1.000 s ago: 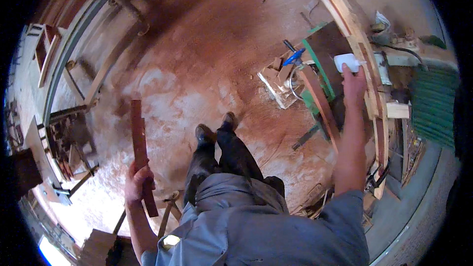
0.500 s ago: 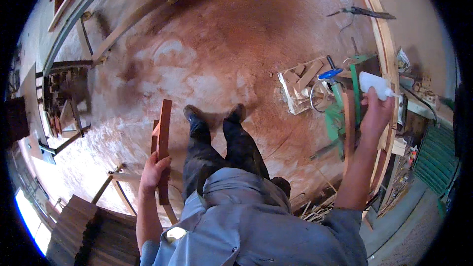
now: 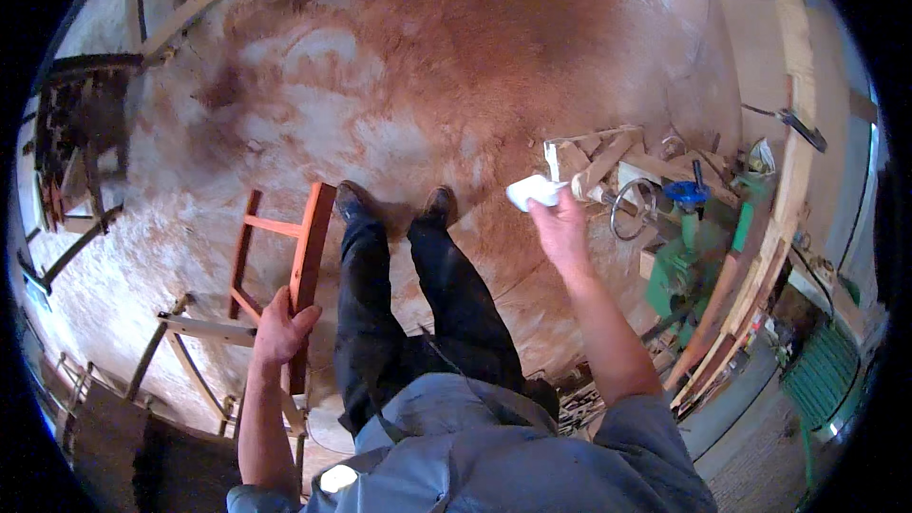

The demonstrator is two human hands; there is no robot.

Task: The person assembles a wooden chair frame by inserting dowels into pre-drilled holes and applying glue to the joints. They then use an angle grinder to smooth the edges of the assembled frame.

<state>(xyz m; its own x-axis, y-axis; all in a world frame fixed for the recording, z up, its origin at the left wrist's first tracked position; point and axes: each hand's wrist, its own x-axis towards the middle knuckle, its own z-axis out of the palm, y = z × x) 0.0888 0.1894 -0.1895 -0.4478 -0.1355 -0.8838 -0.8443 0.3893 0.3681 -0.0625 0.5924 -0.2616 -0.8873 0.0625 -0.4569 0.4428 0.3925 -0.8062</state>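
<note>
My left hand (image 3: 279, 331) is wrapped round the thick rail of a reddish-brown wooden frame (image 3: 309, 252). Two thin crosspieces join that rail to a slimmer bar on its left. The frame is held off the floor, left of my legs. On the other side, my right hand (image 3: 559, 226) grips a white squeeze bottle (image 3: 528, 192) in front of my body. Its nozzle tip points to the right, and the bottle lies nearly on its side. Part of the bottle is hidden by my fingers.
At right stands a green machine (image 3: 679, 275) with a blue handle (image 3: 686, 193) and a metal handwheel (image 3: 631, 209). Behind it lies a pile of wood offcuts (image 3: 608, 160). A long pale wooden beam (image 3: 796, 57) runs down the right side. Wooden trestles (image 3: 204, 328) stand at left.
My right hand has brought the bottle leftward from beside the beam to in front of me. The wooden frame has turned in my left hand, showing its crosspieces. The view has shifted.
</note>
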